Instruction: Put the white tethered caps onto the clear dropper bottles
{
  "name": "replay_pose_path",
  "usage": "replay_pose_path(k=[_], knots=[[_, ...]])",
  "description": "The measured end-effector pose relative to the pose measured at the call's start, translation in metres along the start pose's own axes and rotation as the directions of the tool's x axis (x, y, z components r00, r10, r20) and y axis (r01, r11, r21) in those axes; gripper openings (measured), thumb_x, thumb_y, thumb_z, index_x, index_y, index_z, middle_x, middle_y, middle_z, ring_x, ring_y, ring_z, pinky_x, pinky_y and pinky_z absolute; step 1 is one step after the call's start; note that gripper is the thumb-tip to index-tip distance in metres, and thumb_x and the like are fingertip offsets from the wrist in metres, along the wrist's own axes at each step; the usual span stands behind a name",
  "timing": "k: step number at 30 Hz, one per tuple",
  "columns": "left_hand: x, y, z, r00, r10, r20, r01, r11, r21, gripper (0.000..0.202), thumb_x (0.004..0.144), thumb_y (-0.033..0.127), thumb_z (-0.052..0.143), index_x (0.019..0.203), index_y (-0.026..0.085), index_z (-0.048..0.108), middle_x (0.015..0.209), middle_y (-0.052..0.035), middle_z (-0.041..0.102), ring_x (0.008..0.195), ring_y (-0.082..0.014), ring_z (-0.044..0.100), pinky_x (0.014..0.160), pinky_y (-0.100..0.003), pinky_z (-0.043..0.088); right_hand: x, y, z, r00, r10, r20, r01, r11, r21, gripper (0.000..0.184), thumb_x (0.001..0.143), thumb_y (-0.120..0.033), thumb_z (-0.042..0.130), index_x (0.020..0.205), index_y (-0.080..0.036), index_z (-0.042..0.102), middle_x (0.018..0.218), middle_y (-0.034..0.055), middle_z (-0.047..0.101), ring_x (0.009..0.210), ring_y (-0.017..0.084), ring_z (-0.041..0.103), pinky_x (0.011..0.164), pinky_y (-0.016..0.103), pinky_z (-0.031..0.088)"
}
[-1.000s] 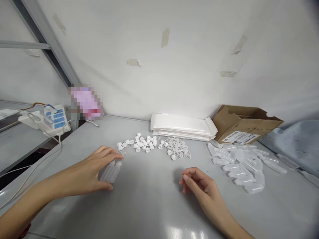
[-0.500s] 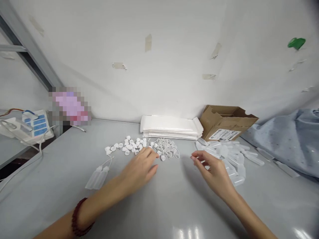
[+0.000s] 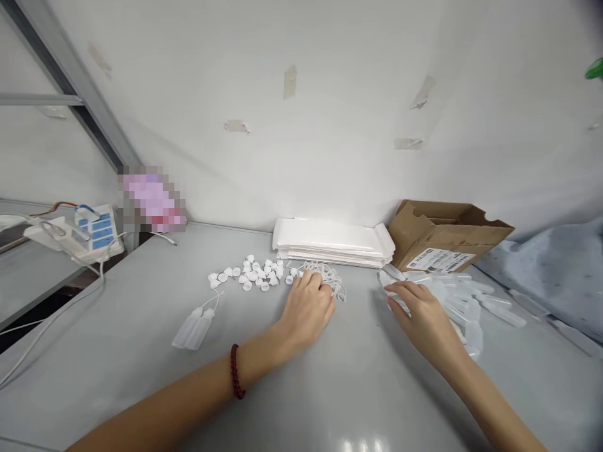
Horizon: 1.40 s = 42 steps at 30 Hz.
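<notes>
On the smooth, faintly glossy grey table (image 3: 301, 389) the left hand (image 3: 307, 309) lies palm down near the middle, its fingers curled loosely together with the tips resting on a tangle of thin white looped tethers (image 3: 330, 277) at its 1 o'clock; whether it pinches one of them cannot be told, since the fingertips cover the spot. A dark red beaded bracelet (image 3: 235, 371) circles that wrist. At the hand's 11 o'clock lies a scatter of small white plastic caps (image 3: 252, 274), rounded and stubby, spread in a loose band. The right hand (image 3: 421, 312) reaches at 3 o'clock from the left, fingers extended and slightly bent, tips touching the near edge of a heap of translucent, frosted plastic dropper bottles (image 3: 464, 300), slim cylinders lying on their sides in every direction; no grasp shows. Two more such bottles, finished bottles (image 3: 192, 329) with white tips and tethers fitted, lie side by side at 9 o'clock from the left hand, well apart from it. Behind the tethers, at 12 o'clock, sits a flat stack of white padded sheets (image 3: 332, 242), and at 2 o'clock an open brown cardboard box (image 3: 445, 242) with a printed label. A white power strip (image 3: 92, 233) with blue switches rests far off at 10 o'clock.
</notes>
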State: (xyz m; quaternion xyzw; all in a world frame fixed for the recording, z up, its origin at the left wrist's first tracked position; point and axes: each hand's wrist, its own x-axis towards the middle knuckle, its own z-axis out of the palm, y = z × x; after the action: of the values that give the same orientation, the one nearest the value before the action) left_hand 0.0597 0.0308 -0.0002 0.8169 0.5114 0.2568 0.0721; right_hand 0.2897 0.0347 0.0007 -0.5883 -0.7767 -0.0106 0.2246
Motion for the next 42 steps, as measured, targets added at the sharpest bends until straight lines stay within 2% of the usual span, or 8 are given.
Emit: replay_pose_path(k=[8,14,19,27,31,34,38,42], knots=[[-0.017,-0.006,-0.025,0.978,-0.180,-0.106,0.121,0.902,-0.414,0.014,0.086,0.016,0.055,0.081,0.018,0.068,0.076,-0.0017,0.061,0.079,-0.0172,0.055,0.074,-0.029,0.046,-0.002,0.005,0.001,0.996,-0.072,0.048,0.077,0.990,-0.121,0.033,0.072,-0.007,0.040,0.087,-0.016,0.069,0.091,0.0115,0.074,0.086,0.032,0.067,0.064,0.043,0.055],[-0.032,-0.021,-0.050,0.917,-0.398,0.026,0.321,0.698,-0.640,0.021,0.088,0.036,0.056,0.083,0.021,0.069,0.080,-0.0003,0.066,0.072,-0.0145,0.059,0.064,-0.024,0.046,-0.002,0.005,0.008,0.993,-0.113,0.017,0.115,0.981,-0.153,0.038,0.071,-0.002,0.040,0.092,-0.009,0.070,0.088,0.0155,0.075,0.084,0.033,0.069,0.065,0.043,0.057],[-0.037,-0.023,-0.060,0.860,-0.493,0.129,0.427,0.558,-0.712,0.024,0.083,0.043,0.060,0.077,0.021,0.068,0.071,0.0018,0.063,0.074,-0.0138,0.059,0.069,-0.022,0.047,-0.004,-0.007,0.003,0.986,-0.144,-0.088,0.131,0.982,-0.139,0.031,0.083,-0.011,0.043,0.103,-0.008,0.067,0.097,0.0178,0.073,0.087,0.032,0.070,0.071,0.044,0.057],[-0.041,-0.017,-0.064,0.829,-0.522,0.203,0.463,0.437,-0.771,0.022,0.080,0.045,0.065,0.080,0.022,0.067,0.071,0.0028,0.060,0.072,-0.0117,0.056,0.066,-0.020,0.046,-0.020,-0.057,-0.011,0.946,-0.173,-0.276,0.240,0.943,0.230,0.023,0.090,-0.014,0.053,0.112,-0.019,0.059,0.102,0.0080,0.072,0.095,0.019,0.068,0.083,0.028,0.055],[-0.043,-0.014,-0.064,0.906,-0.413,0.089,0.339,0.584,-0.737,0.014,0.083,0.033,0.064,0.077,0.021,0.065,0.069,0.0033,0.059,0.064,-0.0096,0.053,0.058,-0.018,0.044,-0.028,-0.076,-0.014,0.971,-0.127,-0.202,0.202,0.891,0.408,0.026,0.087,-0.014,0.058,0.112,-0.021,0.060,0.099,0.0040,0.072,0.089,0.015,0.068,0.079,0.023,0.055],[-0.046,-0.010,-0.060,0.974,-0.181,-0.138,0.056,0.779,-0.625,0.008,0.085,0.016,0.061,0.079,0.020,0.064,0.071,0.0030,0.060,0.065,-0.0087,0.055,0.061,-0.018,0.045,-0.034,-0.089,-0.013,0.991,-0.076,-0.114,0.126,0.835,0.536,0.024,0.085,-0.016,0.063,0.108,-0.024,0.061,0.093,-0.0001,0.073,0.077,0.013,0.067,0.072,0.020,0.056],[-0.052,-0.005,-0.050,0.926,0.128,-0.355,-0.287,0.851,-0.440,0.017,0.084,0.002,0.059,0.093,0.016,0.063,0.080,-0.0013,0.063,0.071,-0.0099,0.058,0.062,-0.019,0.047,-0.042,-0.100,-0.008,0.998,-0.064,-0.016,0.059,0.758,0.650,0.029,0.083,-0.017,0.064,0.110,-0.026,0.059,0.095,-0.0008,0.074,0.075,0.013,0.066,0.071,0.021,0.057],[-0.058,-0.003,-0.043,0.895,0.263,-0.360,-0.393,0.847,-0.358,0.021,0.084,-0.001,0.058,0.100,0.013,0.061,0.081,-0.0042,0.061,0.070,-0.0120,0.056,0.060,-0.024,0.048,-0.046,-0.102,-0.005,0.998,-0.066,0.018,0.035,0.722,0.691,0.032,0.084,-0.017,0.063,0.114,-0.026,0.057,0.100,0.0020,0.073,0.079,0.015,0.066,0.072,0.024,0.058]])
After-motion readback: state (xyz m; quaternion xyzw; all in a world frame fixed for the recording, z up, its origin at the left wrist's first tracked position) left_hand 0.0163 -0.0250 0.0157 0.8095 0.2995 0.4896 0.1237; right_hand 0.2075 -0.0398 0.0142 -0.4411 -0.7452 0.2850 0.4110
